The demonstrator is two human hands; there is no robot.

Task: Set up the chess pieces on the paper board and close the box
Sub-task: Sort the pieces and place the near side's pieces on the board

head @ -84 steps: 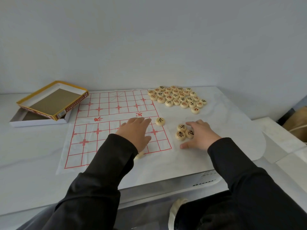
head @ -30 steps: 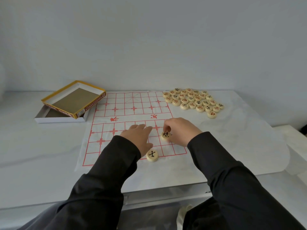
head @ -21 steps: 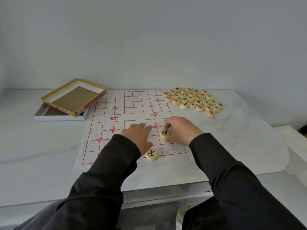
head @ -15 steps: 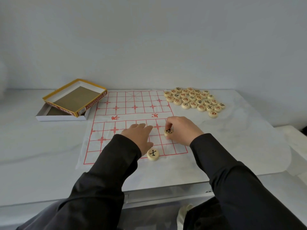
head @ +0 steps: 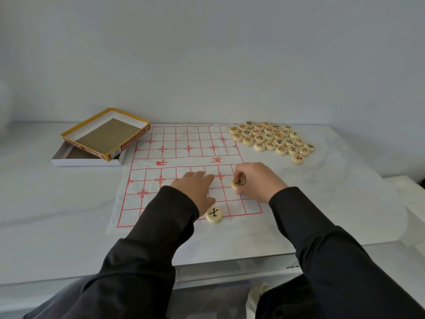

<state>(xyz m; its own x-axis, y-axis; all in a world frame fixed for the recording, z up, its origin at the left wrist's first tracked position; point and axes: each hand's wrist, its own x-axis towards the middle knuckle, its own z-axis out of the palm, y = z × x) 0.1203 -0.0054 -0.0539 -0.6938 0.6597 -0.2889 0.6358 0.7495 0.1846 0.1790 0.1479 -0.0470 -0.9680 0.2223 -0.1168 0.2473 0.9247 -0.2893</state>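
Observation:
A white paper board with a red grid lies on the table. My right hand pinches a round wooden piece with a black character at the board's near right part. My left hand lies flat on the near half, fingers straight. Another black-marked piece sits on the near edge line just by my left hand. A heap of several pieces lies off the board at the far right. The open box, a yellow-rimmed lid leaning on its white tray, is at the far left.
A white sheet covers the table under the board and reaches the right side. The table's front edge runs close to my body. A plain wall stands behind.
My right hand has carried the black-marked piece from the table's right side onto the board's near right part. The left hand has stayed flat on the board.

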